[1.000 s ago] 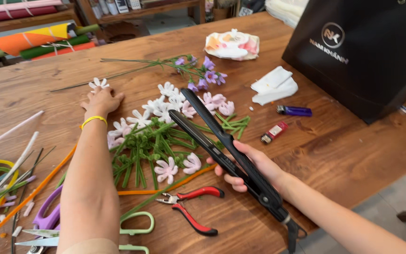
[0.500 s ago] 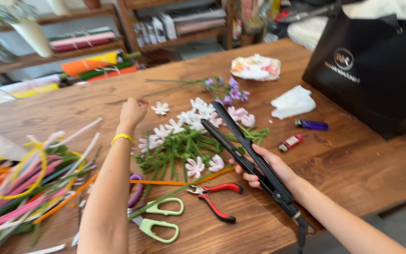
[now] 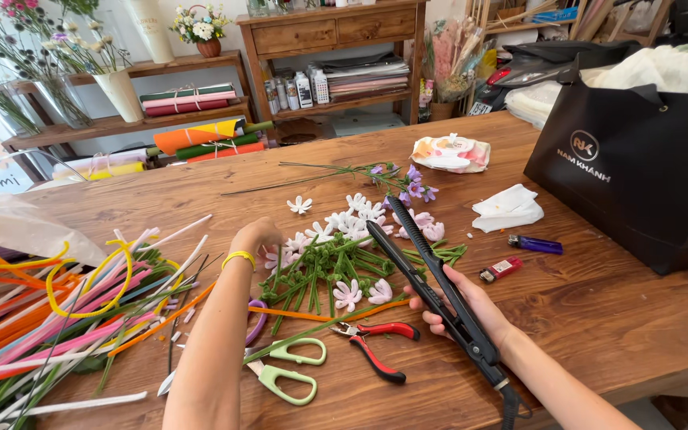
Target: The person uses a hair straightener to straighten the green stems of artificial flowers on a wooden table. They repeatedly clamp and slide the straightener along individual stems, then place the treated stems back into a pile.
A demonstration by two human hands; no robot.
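1. The black hair straightener (image 3: 431,280) lies in the right hand (image 3: 459,306), whose fingers are wrapped round its near end. Its two long plates stand slightly parted, and its long axis runs from the near right, where the cord leaves it, up toward the far left.
2. Its far tip hangs over the bunch of white and pink pipe-cleaner flowers (image 3: 336,255) with green stems, which lies on the wooden table (image 3: 599,318) just left of the tool.
3. The left hand (image 3: 255,237), a yellow band on its wrist, reaches down onto the left edge of that bunch. Its fingers are curled and hidden behind the knuckles, so I cannot tell whether they grip a stem. This hand is the nearer of the two to the flowers.
4. Near the bunch lie red-handled pliers (image 3: 376,344) and green-handled scissors (image 3: 284,370).
5. Far left spreads a heap of coloured pipe cleaners (image 3: 65,318); to the right sit two lighters (image 3: 519,256), a white tissue (image 3: 507,209) and a black bag (image 3: 639,167).
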